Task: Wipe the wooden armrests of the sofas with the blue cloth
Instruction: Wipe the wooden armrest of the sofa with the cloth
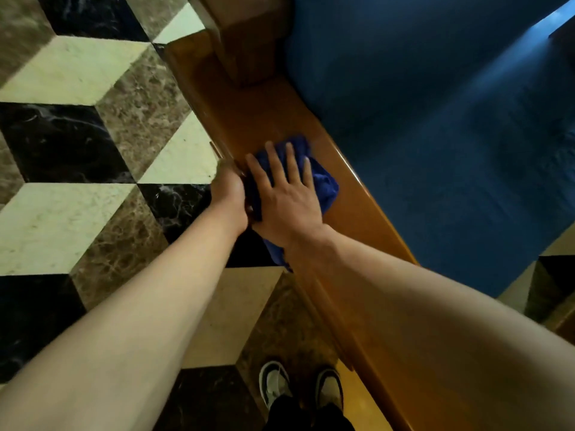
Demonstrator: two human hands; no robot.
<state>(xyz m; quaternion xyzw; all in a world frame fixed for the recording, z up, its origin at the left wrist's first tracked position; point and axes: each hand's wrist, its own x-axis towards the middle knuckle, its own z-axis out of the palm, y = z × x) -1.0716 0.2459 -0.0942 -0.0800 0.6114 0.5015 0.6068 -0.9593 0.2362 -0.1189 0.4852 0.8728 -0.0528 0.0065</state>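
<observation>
**Pressing blue cloth flat on wooden armrest, head view**

Right hand (287, 194) lies palm down on the blue cloth (323, 181), fingers straight and slightly spread, pressing the cloth against the top of the wooden armrest (249, 119). Nothing is curled round the cloth; the hand rests on it flat. Cloth is bunched, showing beyond the fingertips and along the hand's right edge; a further fold hangs over the armrest's outer edge below the wrist.

Left hand (228, 189) sits just beside the right hand, touching it, at the armrest's outer edge. Its fingers bend down over that edge and are hidden from view, with motion blur at the knuckles; cannot tell whether they grip the wood or the cloth.

Armrest is glossy brown, running diagonally from upper left to lower right. Blue sofa seat (435, 119) lies directly along its far side. A wooden post (245, 35) rises at the armrest's far end.

Floor (71, 66) is marble in a cube pattern of cream, brown and black tiles. Two shoes (275, 384), dark with light uppers, stand on the floor close to the armrest's near end.
</observation>
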